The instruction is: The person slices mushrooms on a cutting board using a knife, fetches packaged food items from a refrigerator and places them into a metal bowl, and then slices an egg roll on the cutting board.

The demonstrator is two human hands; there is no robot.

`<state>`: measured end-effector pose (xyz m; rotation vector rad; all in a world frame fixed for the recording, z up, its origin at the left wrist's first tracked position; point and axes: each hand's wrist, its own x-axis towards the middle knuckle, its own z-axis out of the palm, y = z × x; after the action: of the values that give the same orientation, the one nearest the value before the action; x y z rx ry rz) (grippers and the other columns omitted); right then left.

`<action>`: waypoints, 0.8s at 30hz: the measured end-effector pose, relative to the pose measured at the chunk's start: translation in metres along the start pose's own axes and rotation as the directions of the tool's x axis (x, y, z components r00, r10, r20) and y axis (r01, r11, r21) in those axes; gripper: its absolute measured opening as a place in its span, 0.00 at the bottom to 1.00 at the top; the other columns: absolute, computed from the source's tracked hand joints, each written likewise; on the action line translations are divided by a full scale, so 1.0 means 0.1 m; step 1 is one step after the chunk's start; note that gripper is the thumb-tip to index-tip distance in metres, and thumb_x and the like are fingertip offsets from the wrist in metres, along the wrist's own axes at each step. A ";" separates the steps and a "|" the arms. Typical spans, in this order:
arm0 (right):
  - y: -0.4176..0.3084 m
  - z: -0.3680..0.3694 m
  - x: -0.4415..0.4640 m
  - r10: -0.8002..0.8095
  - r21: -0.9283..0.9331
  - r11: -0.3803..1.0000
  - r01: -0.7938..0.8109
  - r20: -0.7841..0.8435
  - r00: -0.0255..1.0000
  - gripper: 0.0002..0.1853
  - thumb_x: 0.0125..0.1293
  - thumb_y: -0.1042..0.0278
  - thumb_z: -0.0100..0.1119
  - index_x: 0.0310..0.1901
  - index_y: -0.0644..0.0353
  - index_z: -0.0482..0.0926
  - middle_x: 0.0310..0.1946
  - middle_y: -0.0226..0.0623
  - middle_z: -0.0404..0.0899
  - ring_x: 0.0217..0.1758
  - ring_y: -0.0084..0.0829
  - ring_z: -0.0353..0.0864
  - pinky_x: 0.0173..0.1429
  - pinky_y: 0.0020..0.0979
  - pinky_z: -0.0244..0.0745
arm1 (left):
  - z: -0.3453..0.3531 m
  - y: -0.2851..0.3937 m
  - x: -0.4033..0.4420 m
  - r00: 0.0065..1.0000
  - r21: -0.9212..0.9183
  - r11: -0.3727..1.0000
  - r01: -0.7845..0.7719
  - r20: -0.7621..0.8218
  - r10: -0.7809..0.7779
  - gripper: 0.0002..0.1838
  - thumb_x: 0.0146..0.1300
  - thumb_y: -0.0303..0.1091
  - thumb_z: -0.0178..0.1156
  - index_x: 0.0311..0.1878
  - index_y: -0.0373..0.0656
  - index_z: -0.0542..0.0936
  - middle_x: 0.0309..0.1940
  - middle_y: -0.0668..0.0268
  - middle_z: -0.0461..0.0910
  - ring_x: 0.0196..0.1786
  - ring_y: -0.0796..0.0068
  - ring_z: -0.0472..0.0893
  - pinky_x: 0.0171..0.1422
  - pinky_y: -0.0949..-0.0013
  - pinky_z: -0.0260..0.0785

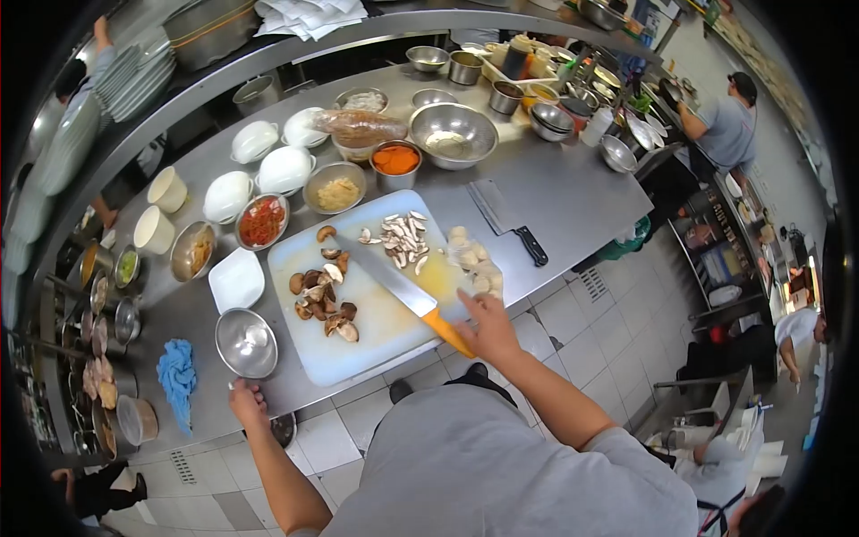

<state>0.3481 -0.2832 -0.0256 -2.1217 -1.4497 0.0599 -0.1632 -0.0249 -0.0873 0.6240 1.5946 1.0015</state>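
Board (385, 333) on worktop (582, 192); knife (394, 280) lying across board, handle (452, 334) past its near edge; mushrooms (313, 295) on board's left, slices (404, 238) on its far right; right hand (490, 327) by board's near-right edge, grip loosely open, handle contact unclear; left hand (249, 404) off board's left, near bowl (246, 345); grip curled, hold cannot be told.
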 end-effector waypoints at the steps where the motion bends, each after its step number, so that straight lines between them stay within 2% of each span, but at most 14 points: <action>1: 0.08 -0.03 0.04 0.051 -0.083 0.995 -0.056 -0.065 0.997 0.42 0.69 0.55 0.77 0.83 0.43 0.72 0.65 0.53 0.78 0.67 0.57 0.77 0.68 0.56 0.75 | 0.08 0.06 -0.06 0.995 -0.073 0.997 -0.009 -0.101 0.002 0.09 0.78 0.44 0.59 0.52 0.52 0.77 0.26 0.72 0.74 0.21 0.84 0.69 0.20 0.77 0.55; 5: 0.27 0.00 0.29 0.080 -0.201 0.970 -0.138 -0.273 0.959 0.42 0.70 0.55 0.75 0.84 0.41 0.70 0.70 0.57 0.73 0.71 0.60 0.72 0.71 0.60 0.72 | 0.27 0.04 0.13 0.996 0.007 0.998 -0.055 -0.073 0.056 0.16 0.79 0.54 0.57 0.52 0.52 0.78 0.27 0.71 0.75 0.21 0.83 0.70 0.21 0.77 0.55; 7: 0.47 0.24 0.42 0.202 -0.187 0.958 -0.219 -0.105 0.974 0.41 0.71 0.55 0.72 0.84 0.40 0.69 0.73 0.60 0.70 0.75 0.61 0.69 0.74 0.60 0.70 | 0.44 0.07 0.19 0.994 0.125 0.986 -0.108 -0.005 0.109 0.29 0.79 0.70 0.54 0.55 0.52 0.79 0.28 0.71 0.77 0.21 0.82 0.71 0.21 0.77 0.55; 8: 0.57 0.30 0.46 0.195 -0.178 0.961 -0.213 -0.111 0.974 0.41 0.71 0.55 0.72 0.84 0.40 0.69 0.73 0.60 0.70 0.75 0.61 0.69 0.74 0.60 0.70 | 0.53 0.15 0.16 0.993 0.120 0.986 -0.119 -0.009 0.121 0.29 0.79 0.70 0.54 0.55 0.52 0.79 0.28 0.71 0.77 0.21 0.82 0.71 0.21 0.77 0.55; 10: 0.68 0.32 0.51 0.195 -0.079 0.977 -0.198 -0.040 0.980 0.38 0.74 0.57 0.69 0.84 0.39 0.69 0.72 0.59 0.71 0.75 0.61 0.70 0.75 0.59 0.70 | 0.74 0.35 -0.10 0.999 -0.017 1.000 0.021 -0.048 -0.022 0.41 0.76 0.82 0.47 0.57 0.50 0.81 0.27 0.70 0.76 0.19 0.83 0.69 0.19 0.78 0.52; 11: 0.77 0.31 0.53 0.213 -0.039 0.976 -0.214 -0.024 0.977 0.33 0.74 0.65 0.65 0.81 0.41 0.74 0.70 0.58 0.74 0.73 0.61 0.72 0.75 0.56 0.72 | 0.77 0.35 -0.09 0.998 -0.018 1.000 0.015 -0.053 -0.016 0.41 0.76 0.82 0.47 0.57 0.50 0.81 0.27 0.70 0.76 0.19 0.83 0.69 0.19 0.78 0.52; 13: 1.02 0.25 0.52 0.141 0.019 0.990 -0.141 -0.006 0.990 0.31 0.74 0.68 0.63 0.78 0.43 0.77 0.69 0.58 0.75 0.72 0.60 0.74 0.76 0.55 0.73 | 0.82 0.29 -0.06 0.997 0.064 0.996 -0.068 0.041 0.066 0.49 0.71 0.89 0.43 0.65 0.51 0.79 0.29 0.71 0.78 0.21 0.81 0.70 0.21 0.76 0.54; 17: 1.53 0.05 0.44 0.009 0.257 0.966 -0.011 0.009 1.000 0.27 0.74 0.77 0.56 0.73 0.49 0.83 0.66 0.57 0.79 0.71 0.58 0.77 0.78 0.49 0.74 | 1.21 0.34 -0.57 0.991 -0.122 0.983 -0.135 -0.006 0.135 0.49 0.71 0.89 0.43 0.66 0.51 0.79 0.30 0.71 0.78 0.21 0.80 0.69 0.21 0.75 0.53; 18: 1.61 -0.05 0.43 0.016 0.265 0.964 -0.015 0.000 1.000 0.27 0.74 0.77 0.56 0.73 0.49 0.83 0.66 0.57 0.79 0.71 0.58 0.77 0.78 0.49 0.74 | 1.30 0.33 -0.63 0.966 -0.160 0.974 -0.160 -0.230 0.121 0.49 0.71 0.89 0.45 0.66 0.50 0.79 0.30 0.71 0.78 0.21 0.79 0.68 0.21 0.76 0.52; 19: 1.68 -0.14 0.42 0.079 0.439 0.896 -0.063 -0.017 0.997 0.27 0.75 0.77 0.54 0.73 0.52 0.82 0.66 0.55 0.80 0.71 0.57 0.78 0.78 0.47 0.74 | 1.36 0.33 -0.67 0.893 -0.193 0.961 -0.197 -0.440 0.094 0.49 0.70 0.89 0.46 0.66 0.50 0.79 0.31 0.71 0.78 0.21 0.79 0.68 0.21 0.76 0.51; 21: 1.85 -0.15 0.39 0.216 0.665 0.734 -0.138 -0.037 0.976 0.23 0.81 0.76 0.48 0.72 0.58 0.82 0.65 0.51 0.85 0.70 0.51 0.83 0.78 0.41 0.74 | 1.47 0.32 -0.76 0.914 -0.101 0.978 -0.181 -0.384 0.130 0.47 0.71 0.86 0.50 0.66 0.49 0.79 0.30 0.70 0.77 0.21 0.78 0.69 0.20 0.74 0.52; 22: 1.92 -0.23 0.39 0.316 0.755 0.593 -0.280 0.102 0.943 0.21 0.86 0.70 0.45 0.71 0.59 0.82 0.64 0.47 0.86 0.69 0.42 0.84 0.76 0.39 0.74 | 1.48 0.29 -0.76 0.933 -0.027 0.986 -0.162 -0.330 0.144 0.45 0.72 0.83 0.54 0.67 0.48 0.79 0.29 0.70 0.77 0.21 0.77 0.69 0.20 0.72 0.53; 23: 2.04 -0.23 0.43 0.324 0.842 0.430 -0.327 0.194 0.926 0.21 0.90 0.64 0.42 0.71 0.60 0.81 0.63 0.41 0.86 0.67 0.33 0.82 0.75 0.36 0.74 | 1.18 0.04 -0.23 0.963 0.058 0.992 -0.112 -0.240 0.123 0.39 0.75 0.74 0.58 0.68 0.48 0.79 0.27 0.69 0.76 0.20 0.77 0.70 0.20 0.70 0.56; 24: 2.20 -0.24 0.42 0.293 0.863 0.369 -0.346 0.245 0.924 0.22 0.91 0.63 0.40 0.71 0.62 0.80 0.63 0.38 0.85 0.66 0.28 0.80 0.75 0.34 0.73 | 0.93 -0.17 0.22 0.984 0.151 0.985 -0.079 -0.147 0.101 0.33 0.77 0.66 0.62 0.68 0.47 0.79 0.26 0.68 0.75 0.19 0.76 0.70 0.20 0.68 0.58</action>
<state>0.5595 -0.3128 -0.0975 -1.3964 -0.6631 0.8644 -0.0780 0.0101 -0.1175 0.7385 1.8010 1.0275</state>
